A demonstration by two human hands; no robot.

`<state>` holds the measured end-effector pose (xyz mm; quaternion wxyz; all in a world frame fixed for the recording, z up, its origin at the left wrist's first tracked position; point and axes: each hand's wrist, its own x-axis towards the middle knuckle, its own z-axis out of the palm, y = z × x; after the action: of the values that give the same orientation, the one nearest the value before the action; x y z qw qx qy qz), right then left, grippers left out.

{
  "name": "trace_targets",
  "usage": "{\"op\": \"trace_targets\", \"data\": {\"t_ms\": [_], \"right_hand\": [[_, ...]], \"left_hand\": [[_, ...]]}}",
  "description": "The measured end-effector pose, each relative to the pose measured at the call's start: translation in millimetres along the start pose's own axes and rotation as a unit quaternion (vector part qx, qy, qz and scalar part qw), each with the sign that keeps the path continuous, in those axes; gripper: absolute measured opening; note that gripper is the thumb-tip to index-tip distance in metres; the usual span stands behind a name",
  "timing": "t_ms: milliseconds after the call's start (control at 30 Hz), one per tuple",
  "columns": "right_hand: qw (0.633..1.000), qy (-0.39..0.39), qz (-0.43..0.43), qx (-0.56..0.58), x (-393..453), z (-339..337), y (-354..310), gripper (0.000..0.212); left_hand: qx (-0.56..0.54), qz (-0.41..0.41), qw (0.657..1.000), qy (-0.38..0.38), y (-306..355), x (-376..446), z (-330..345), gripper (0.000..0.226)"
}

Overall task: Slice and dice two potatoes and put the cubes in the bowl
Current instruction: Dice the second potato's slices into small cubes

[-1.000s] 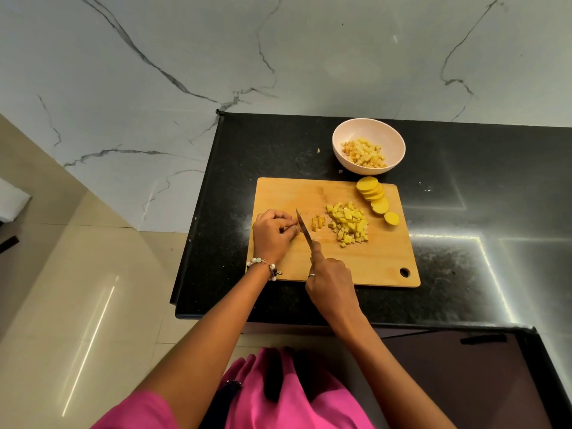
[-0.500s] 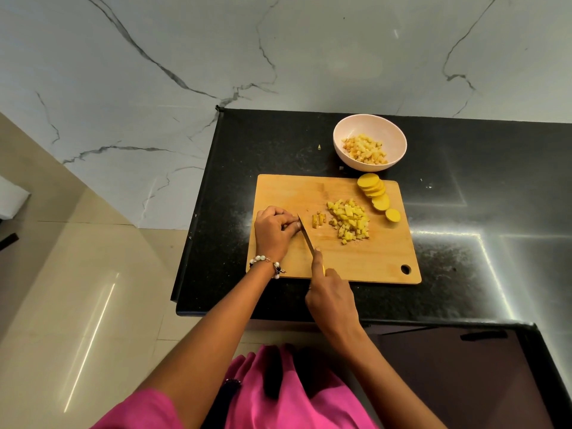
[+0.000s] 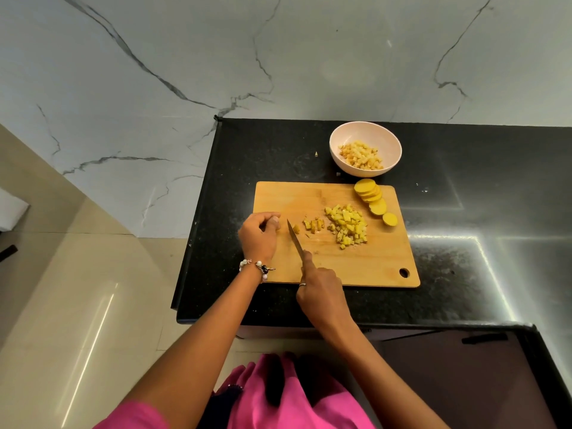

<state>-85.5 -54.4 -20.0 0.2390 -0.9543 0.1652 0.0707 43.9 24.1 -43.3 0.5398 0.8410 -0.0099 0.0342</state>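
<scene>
A wooden cutting board (image 3: 356,264) lies on the black counter (image 3: 464,274). On it are a pile of yellow potato cubes (image 3: 348,226), a few freshly cut pieces (image 3: 313,226) and a row of round potato slices (image 3: 371,198) at the far right corner. My right hand (image 3: 322,292) grips the knife (image 3: 294,238) by its handle, index finger along the spine, blade tip on the board. My left hand (image 3: 259,235) rests on the board's left edge with fingers curled; no potato shows in it. A pale bowl (image 3: 335,139) behind the board holds cubes.
A small potato scrap (image 3: 316,154) lies on the counter left of the bowl. The counter's left edge drops to a beige tiled floor (image 3: 77,305). A marble wall (image 3: 278,57) rises behind. A dark cabinet top sits at the lower right.
The potato sticks under my left hand have been cut; new pieces lie right of the blade. My left hand has drawn back to the left, away from the knife.
</scene>
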Motion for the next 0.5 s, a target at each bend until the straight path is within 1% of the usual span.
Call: {"op": "trace_targets", "data": {"t_ms": [100, 300, 400, 500], "right_hand": [[0.999, 0.012, 0.016, -0.028, 3.9, -3.6, 5.3, 0.065], [0.996, 0.058, 0.066, -0.008, 7.6, -21.4, 38.4, 0.063], [0.994, 0.077, 0.078, 0.02, 6.8, -29.1, 47.9, 0.059], [0.988, 0.11, 0.073, 0.078, 3.4, -34.1, 51.9, 0.053]], "left_hand": [[0.003, -0.008, 1.0, -0.005, 1.2, -0.7, 1.4, 0.012], [0.009, -0.004, 1.0, -0.007, 2.2, -1.4, 2.8, 0.011], [0.019, 0.001, 1.0, -0.011, 3.9, -1.9, 5.4, 0.011], [0.024, 0.003, 0.999, -0.022, 6.0, -3.4, 7.2, 0.011]]}}
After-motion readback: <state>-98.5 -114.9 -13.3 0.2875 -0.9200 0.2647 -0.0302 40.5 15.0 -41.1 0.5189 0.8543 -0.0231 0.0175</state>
